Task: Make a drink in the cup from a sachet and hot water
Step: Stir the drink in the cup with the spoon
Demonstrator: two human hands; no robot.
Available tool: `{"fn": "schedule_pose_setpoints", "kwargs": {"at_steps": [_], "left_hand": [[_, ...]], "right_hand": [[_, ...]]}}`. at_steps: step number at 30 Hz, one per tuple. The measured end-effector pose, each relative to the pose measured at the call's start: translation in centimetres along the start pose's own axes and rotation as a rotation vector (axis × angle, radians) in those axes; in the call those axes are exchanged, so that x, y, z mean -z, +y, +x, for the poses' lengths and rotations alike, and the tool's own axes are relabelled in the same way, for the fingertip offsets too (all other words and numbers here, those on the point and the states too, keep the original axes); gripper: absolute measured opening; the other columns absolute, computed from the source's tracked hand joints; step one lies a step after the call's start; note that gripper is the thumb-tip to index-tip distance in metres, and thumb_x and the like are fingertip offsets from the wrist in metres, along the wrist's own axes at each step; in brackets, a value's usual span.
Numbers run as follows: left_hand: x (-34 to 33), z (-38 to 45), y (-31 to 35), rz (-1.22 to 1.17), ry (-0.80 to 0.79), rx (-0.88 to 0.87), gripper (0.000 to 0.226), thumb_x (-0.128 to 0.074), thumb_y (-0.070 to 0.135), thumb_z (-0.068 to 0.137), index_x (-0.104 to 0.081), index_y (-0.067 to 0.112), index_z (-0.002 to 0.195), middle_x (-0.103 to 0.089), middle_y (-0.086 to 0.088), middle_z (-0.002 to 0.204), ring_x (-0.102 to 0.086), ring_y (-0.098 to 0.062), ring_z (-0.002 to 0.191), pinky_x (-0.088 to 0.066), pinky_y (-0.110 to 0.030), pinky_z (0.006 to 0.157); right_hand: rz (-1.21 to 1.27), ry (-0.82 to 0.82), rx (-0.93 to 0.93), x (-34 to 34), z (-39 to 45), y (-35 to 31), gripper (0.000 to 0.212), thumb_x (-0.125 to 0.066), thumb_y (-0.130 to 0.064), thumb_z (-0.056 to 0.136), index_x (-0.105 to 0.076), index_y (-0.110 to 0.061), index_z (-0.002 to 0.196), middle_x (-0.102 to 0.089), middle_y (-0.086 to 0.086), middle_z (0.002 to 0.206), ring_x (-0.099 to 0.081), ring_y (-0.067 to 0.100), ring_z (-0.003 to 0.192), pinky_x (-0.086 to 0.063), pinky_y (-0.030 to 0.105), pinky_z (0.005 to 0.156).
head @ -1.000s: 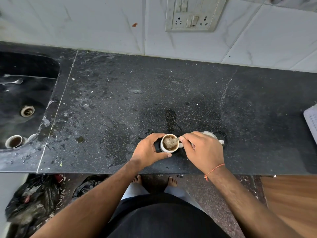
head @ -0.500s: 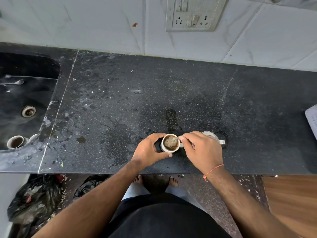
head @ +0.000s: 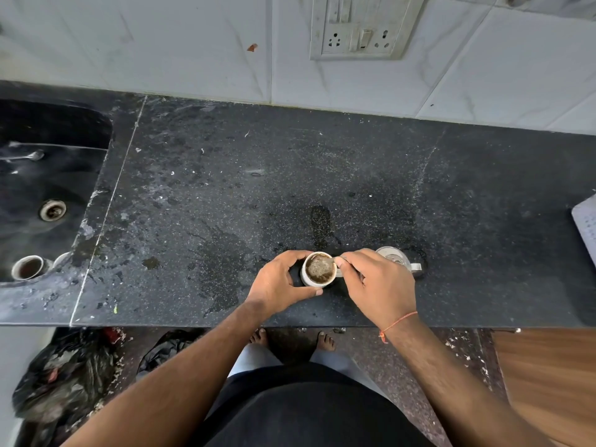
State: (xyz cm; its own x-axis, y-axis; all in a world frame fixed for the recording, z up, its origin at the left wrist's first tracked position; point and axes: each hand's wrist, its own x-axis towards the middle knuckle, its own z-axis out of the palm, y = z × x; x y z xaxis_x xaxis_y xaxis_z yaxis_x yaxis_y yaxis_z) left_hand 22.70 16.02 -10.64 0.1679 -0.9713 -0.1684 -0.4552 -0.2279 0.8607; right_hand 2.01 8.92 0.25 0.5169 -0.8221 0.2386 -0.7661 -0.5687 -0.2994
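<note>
A small white cup (head: 310,281) full of frothy brown drink stands near the front edge of the black counter (head: 322,175). My left hand (head: 277,283) wraps around the cup's left side, thumb and fingers on its wall. My right hand (head: 375,282) pinches a metal spoon (head: 332,260) whose bowl dips into the drink at the cup's right rim. Behind my right hand a small steel vessel (head: 395,258) with a short handle is partly hidden. No sachet is in view.
A black sink (head: 48,188) lies at the left with a used cup (head: 27,267) and a spoon (head: 24,155) in it. A white object (head: 585,224) sits at the counter's right edge. Wet stains mark the counter. A wall socket (head: 359,27) is above.
The spoon has shifted slightly inside the cup and the froth pattern differs. Both hands stay where they were.
</note>
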Motion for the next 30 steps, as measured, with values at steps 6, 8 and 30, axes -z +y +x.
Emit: {"fn": "schedule_pose_setpoints", "kwargs": {"at_steps": [6,8,30], "left_hand": [[0.2,-0.1,0.2,0.006,-0.003,-0.006,0.076,-0.102,0.053,0.066,-0.061,0.056,0.130,-0.062,0.039,0.125,-0.059,0.021,0.083,-0.044,-0.006,0.072],[0.2,-0.2,0.2,0.009,0.003,-0.012,0.074,-0.102,0.052,0.066,-0.064,0.052,0.130,-0.062,0.040,0.124,-0.058,0.022,0.082,-0.044,-0.003,0.073],[0.2,-0.3,0.4,0.000,-0.003,0.005,0.075,-0.103,0.050,0.066,-0.065,0.053,0.130,-0.062,0.039,0.123,-0.059,0.020,0.084,-0.044,-0.003,0.074]], "right_hand": [[0.022,-0.055,-0.061,0.5,-0.3,0.7,0.022,-0.064,-0.041,0.099,-0.078,-0.028,0.087,-0.069,-0.009,0.077,-0.064,0.017,0.065,-0.045,0.033,0.048],[0.080,-0.071,-0.069,0.3,-0.5,0.6,0.017,-0.067,-0.040,0.099,-0.079,-0.030,0.092,-0.071,-0.011,0.081,-0.065,0.014,0.067,-0.049,0.034,0.051],[0.010,-0.043,0.047,0.1,0.1,-0.5,0.016,-0.068,-0.034,0.104,-0.080,-0.028,0.097,-0.074,-0.007,0.086,-0.070,0.022,0.071,-0.051,0.039,0.053]]}}
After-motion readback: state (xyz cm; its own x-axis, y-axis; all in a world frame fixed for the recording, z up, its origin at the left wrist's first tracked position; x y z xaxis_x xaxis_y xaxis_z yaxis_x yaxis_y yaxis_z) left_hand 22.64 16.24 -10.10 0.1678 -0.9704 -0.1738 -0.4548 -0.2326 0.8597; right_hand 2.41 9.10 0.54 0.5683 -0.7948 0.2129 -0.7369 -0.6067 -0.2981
